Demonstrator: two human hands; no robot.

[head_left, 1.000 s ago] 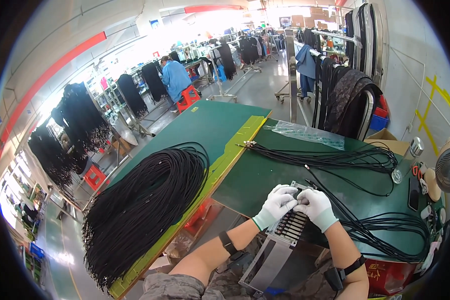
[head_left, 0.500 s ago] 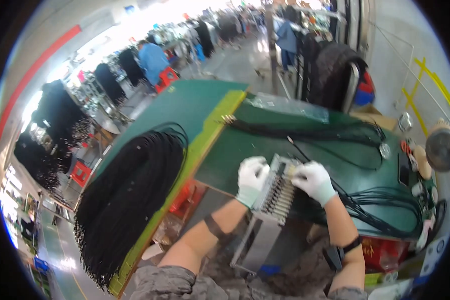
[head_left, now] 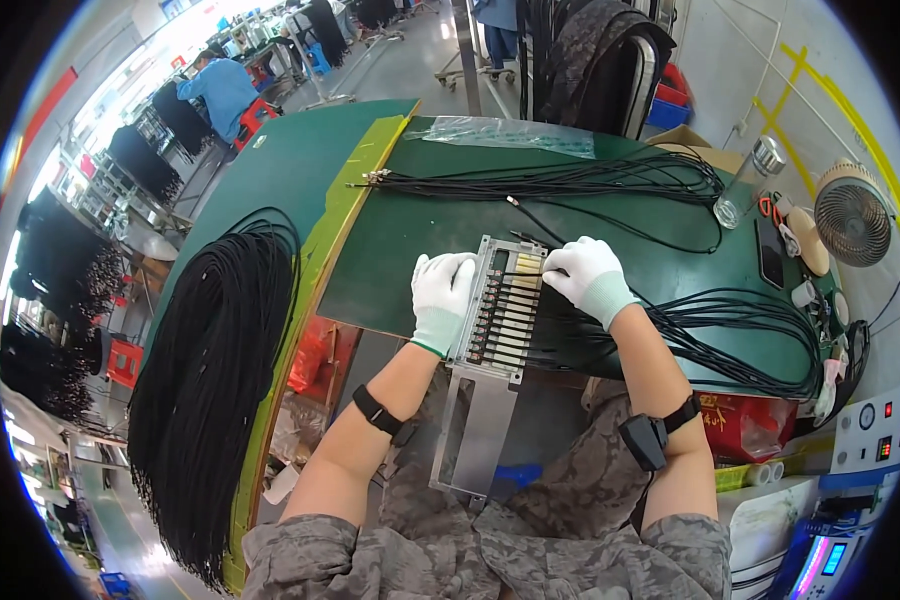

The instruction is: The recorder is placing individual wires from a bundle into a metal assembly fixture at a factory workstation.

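A long metal fixture (head_left: 482,425) stands in front of me, its upper end at the table edge. Several black cable ends lie side by side in its row of slots (head_left: 505,325), with pale blocks along the right side. My left hand (head_left: 442,290), in a white glove, is closed with curled fingers at the fixture's upper left edge. My right hand (head_left: 588,275), also gloved, pinches a black cable (head_left: 526,274) at the top of the row. Its fingertips are beside the pale blocks. A loose cable with a light tip (head_left: 513,200) lies just beyond the fixture.
A thick bundle of black cables (head_left: 220,350) hangs over the left table with the yellow edge (head_left: 345,200). More cables lie at the back (head_left: 550,186) and right (head_left: 740,320). A glass bottle (head_left: 745,185), phone (head_left: 770,252) and fan (head_left: 852,215) are far right. A person in blue (head_left: 220,95) sits far left.
The view has tilted down and levelled, so the table appears higher and further left. Both hands remain at the fixture, the right at the upper end of the row.
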